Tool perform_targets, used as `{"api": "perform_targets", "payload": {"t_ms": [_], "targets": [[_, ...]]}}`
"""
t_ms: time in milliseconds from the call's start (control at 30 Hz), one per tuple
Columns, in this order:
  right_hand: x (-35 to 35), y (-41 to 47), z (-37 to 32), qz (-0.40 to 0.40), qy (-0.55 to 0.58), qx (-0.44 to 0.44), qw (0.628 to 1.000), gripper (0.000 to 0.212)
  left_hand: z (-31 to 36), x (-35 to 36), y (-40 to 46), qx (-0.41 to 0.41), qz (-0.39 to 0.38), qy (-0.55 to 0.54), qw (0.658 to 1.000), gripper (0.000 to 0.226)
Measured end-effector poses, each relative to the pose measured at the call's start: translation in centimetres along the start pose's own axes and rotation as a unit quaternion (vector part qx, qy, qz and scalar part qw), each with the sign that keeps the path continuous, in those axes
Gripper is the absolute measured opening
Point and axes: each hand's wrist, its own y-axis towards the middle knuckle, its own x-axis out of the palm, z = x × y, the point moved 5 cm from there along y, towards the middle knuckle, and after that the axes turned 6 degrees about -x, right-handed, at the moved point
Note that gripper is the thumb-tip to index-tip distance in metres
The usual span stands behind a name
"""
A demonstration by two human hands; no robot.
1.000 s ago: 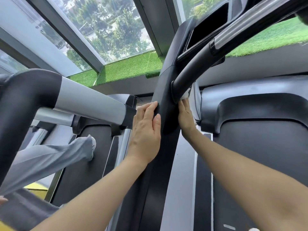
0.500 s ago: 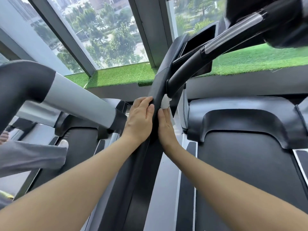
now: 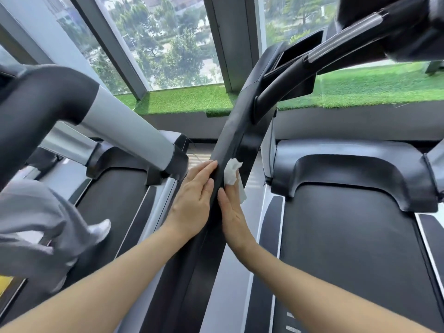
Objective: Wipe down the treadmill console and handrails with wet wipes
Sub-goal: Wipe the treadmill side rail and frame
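While right hand (image 3: 231, 207) presses, wipe (image 3: 231, 174) under fingertips.

Bright daylight from the windows (image 3: 168, 39); wide-angle edges curved, blurred.

Handrail (image 3: 283, 82) blocks upward path along upright post (image 3: 230, 140).

white wet wipe (image 3: 231, 173) crumpled; pressed on black treadmill upright (image 3: 230, 140)
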Motion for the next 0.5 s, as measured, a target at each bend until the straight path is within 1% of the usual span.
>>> {"api": "perform_targets", "payload": {"t_ms": [67,167,267,367,433,500], "targets": [[1.0,-2.7,-0.3,-0.032,0.005,0.0,0.999,0.06,-0.2,0.0,-0.5,0.001,-0.006,0.011,1.0,0.041],[2.0,-6.8,0.0,-0.082,0.005,0.036,0.996,0.053,-0.3,0.1,-1.1,-0.001,-0.004,0.022,1.0,0.042],[1.6,-7.3,0.1,-0.091,0.014,0.057,0.994,0.054,-0.1,0.2,-1.3,0.01,0.014,0.038,0.999,0.042],[0.1,-4.2,-0.1,-0.069,0.033,0.056,0.996,0.063,0.1,0.4,-1.4,0.018,0.028,0.066,0.997,0.042],[-1.2,-1.3,0.8,-0.045,0.034,0.047,0.997,0.063,0.1,0.4,-1.4,0.019,0.03,0.078,0.996,0.042],[-2.6,1.6,2.2,-0.02,0.03,0.049,0.998,0.07,0.2,0.5,-1.5,0.019,0.028,0.082,0.996,0.042]]}}
